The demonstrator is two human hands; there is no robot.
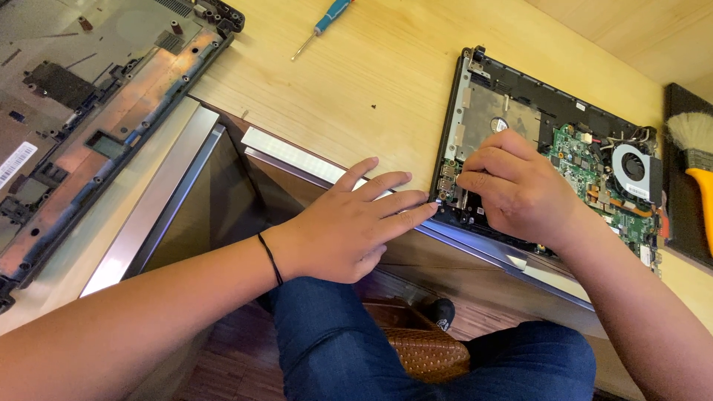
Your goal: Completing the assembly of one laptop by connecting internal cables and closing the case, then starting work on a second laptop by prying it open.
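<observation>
Fingers (394, 194) of the left hand (338, 230) lie flat and spread, grasping nothing, pressed on the wooden table (386, 67) edge with the tips touching the near left corner of the opened laptop base (549, 141). Right hand (516, 186) is curled, fingertips bent down into the base's left side beside the silver drive bay; whether anything is pinched cannot be told. Laptop base sits at the table's near right edge, circuit board and round fan (633, 169) exposed. Brush (694, 148) lies just right of it. Removed bottom cover (89, 96) rests far left. Blue-handled screwdriver (321, 26) lies at the far edge, well apart.
</observation>
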